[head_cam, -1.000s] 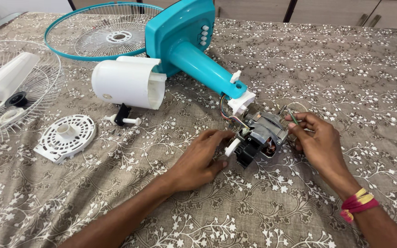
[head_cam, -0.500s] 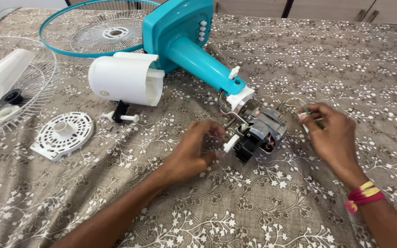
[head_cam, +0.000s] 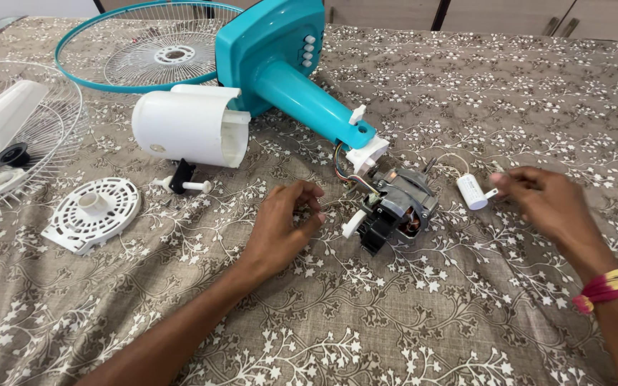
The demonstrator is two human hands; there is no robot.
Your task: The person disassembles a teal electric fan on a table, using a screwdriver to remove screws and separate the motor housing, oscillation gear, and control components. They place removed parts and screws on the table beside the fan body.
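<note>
Both hands are lying farther from the fan motor [head_cam: 398,206] than 1 second ago, when they were touching it. Spreading under everything, the desk [head_cam: 466,314] is wearing a grey floral cloth. At its far side the teal fan stand [head_cam: 287,68] is lying beside 2 wire guards and a white motor cover [head_cam: 187,129]. The motor is sitting between the hands, wired to the stand. The left hand [head_cam: 280,229] is resting just left of it, its grip loosely curled and empty. The right hand [head_cam: 556,207] is hovering right of it, fingertips pinched near the small white capacitor [head_cam: 472,191], though contact is unclear.
</note>
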